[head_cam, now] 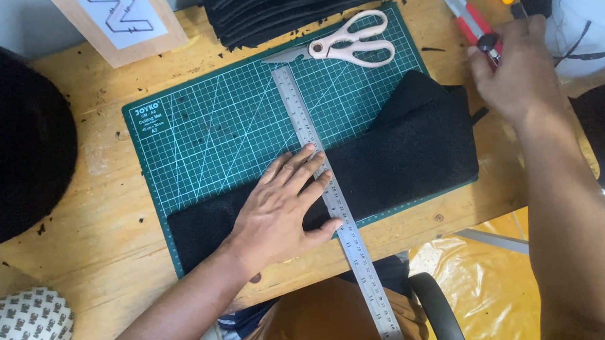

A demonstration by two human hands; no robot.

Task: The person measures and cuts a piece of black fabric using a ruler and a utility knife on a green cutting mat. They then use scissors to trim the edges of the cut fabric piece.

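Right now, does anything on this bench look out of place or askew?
The steel ruler lies slanted, its lower end past the table edge. Black crumbs are scattered about. The black fabric overhangs the cutting mat.

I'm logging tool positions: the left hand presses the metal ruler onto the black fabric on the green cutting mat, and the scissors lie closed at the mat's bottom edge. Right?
Not quite. In the head view the scissors lie closed at the top edge of the green cutting mat, not the bottom. The left hand does press the metal ruler onto the black fabric.
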